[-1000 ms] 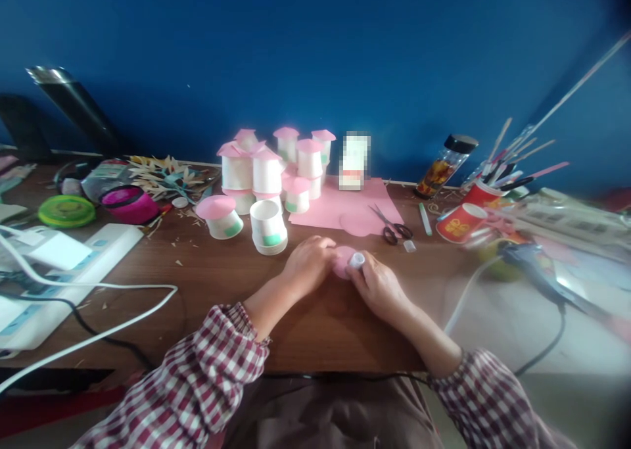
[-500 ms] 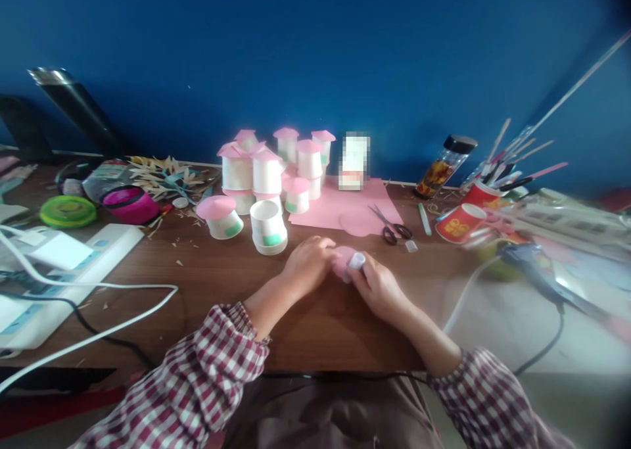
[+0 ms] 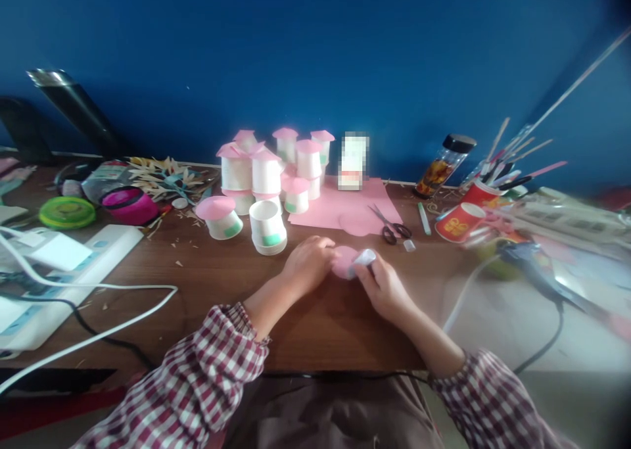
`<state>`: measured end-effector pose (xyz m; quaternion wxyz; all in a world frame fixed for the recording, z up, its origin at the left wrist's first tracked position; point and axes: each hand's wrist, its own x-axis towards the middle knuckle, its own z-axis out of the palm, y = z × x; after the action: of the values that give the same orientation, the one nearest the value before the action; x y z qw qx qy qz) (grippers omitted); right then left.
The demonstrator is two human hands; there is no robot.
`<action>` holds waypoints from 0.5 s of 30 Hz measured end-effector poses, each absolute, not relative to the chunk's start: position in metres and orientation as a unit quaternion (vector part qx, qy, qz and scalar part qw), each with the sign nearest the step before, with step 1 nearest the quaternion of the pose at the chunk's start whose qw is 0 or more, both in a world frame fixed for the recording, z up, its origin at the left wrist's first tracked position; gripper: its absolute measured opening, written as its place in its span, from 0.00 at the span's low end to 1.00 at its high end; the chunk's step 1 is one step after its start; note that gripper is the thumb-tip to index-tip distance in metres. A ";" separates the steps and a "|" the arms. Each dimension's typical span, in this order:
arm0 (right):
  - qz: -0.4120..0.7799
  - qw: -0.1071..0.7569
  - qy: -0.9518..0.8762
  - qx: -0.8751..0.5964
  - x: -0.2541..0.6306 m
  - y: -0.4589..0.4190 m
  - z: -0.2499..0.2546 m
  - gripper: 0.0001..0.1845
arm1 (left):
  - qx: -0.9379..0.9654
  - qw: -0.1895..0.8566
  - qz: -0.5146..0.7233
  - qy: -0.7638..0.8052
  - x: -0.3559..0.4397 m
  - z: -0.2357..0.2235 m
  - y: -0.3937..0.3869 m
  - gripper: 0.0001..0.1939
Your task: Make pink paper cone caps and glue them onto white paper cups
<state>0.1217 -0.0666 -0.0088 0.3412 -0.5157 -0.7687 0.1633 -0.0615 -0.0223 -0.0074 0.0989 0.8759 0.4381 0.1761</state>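
Note:
My left hand (image 3: 311, 263) has its fingers closed at the left edge of a small pink paper disc (image 3: 344, 263), low over the brown table. In my right hand (image 3: 382, 286) is a white glue stick (image 3: 365, 258), gripped with its end at the disc's right side. Just beyond my left hand stands a white paper cup (image 3: 267, 225) with a green mark, its top uncovered. A similar cup (image 3: 224, 229) to its left carries a flat pink disc (image 3: 215, 208). Behind them, several white cups (image 3: 266, 173) with pink paper roofs are stacked.
Black scissors (image 3: 392, 229) lie partly on a pink sheet (image 3: 320, 212), near a small clear cap (image 3: 409, 246). Red paper cups (image 3: 461, 223) and a tilted bottle (image 3: 444, 166) stand right. A white power strip (image 3: 83, 271) and cables lie left.
My right hand has shifted slightly right with the glue stick, baring more of the pink disc. My left hand stays almost still.

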 end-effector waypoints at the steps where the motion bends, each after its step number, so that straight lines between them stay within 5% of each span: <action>1: 0.164 0.357 -0.757 -0.522 0.122 -0.066 -0.008 0.09 | 0.874 0.102 0.177 0.441 -0.061 -0.007 -0.022 0.14; 9: 0.123 0.269 -0.802 -0.519 0.119 -0.066 -0.014 0.11 | 0.878 0.099 0.184 0.431 -0.062 -0.010 -0.021 0.13; 15: 0.152 0.343 -0.752 -0.542 0.121 -0.066 -0.010 0.10 | 0.864 0.121 0.187 0.451 -0.062 -0.010 -0.022 0.13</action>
<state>0.1212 -0.0659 -0.0095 0.3428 -0.5424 -0.7518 0.1520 -0.0619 -0.0216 -0.0101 0.1211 0.8644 0.4506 0.1873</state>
